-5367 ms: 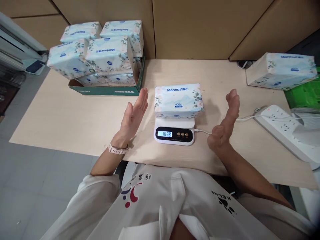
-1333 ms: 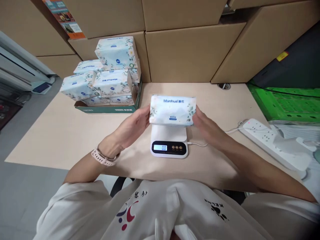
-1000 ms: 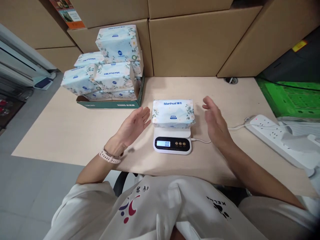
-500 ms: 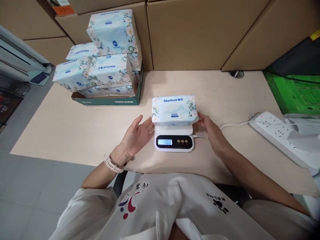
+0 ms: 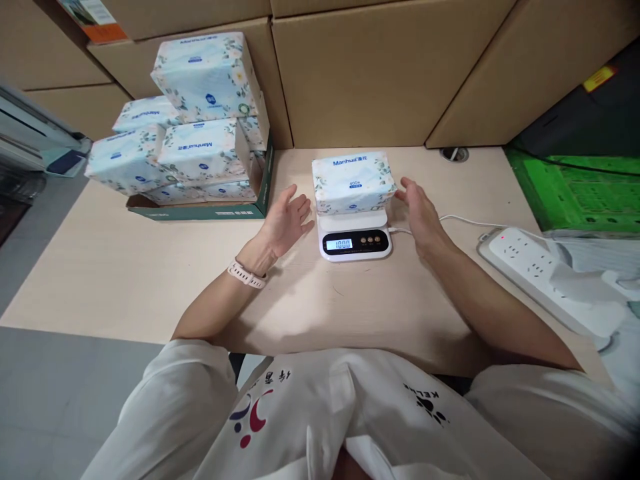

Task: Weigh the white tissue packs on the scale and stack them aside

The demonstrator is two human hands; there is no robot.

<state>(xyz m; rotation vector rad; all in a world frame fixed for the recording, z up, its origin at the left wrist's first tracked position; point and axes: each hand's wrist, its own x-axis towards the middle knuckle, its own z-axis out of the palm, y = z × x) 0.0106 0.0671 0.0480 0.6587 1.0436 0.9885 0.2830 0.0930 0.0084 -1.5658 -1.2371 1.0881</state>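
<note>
A pack of tissues [image 5: 354, 183], pale blue with flowers and the word Manhua, rests on a white digital scale [image 5: 326, 253]. The lit display shows what looks like 100.0. To the left of the pack and scale, my left hand [image 5: 287, 221] is held with its fingers spread, apart from both and with nothing in it. On the other side, my right hand [image 5: 419, 212] is open, its fingertips close to the pack's right edge; whether they touch it I cannot tell. A pale pink band circles my left wrist.
Several similar tissue packs [image 5: 203, 150] are stacked in a green open carton [image 5: 197, 212] at the back left. Cardboard boxes [image 5: 370, 80] line the table's rear. At the right lie a white power strip [image 5: 530, 263], cables and a green crate [image 5: 580, 193].
The scale with the pack on it has moved away from me, toward the boxes. My hands have gone forward with it, and my left hand is now farther off the pack.
</note>
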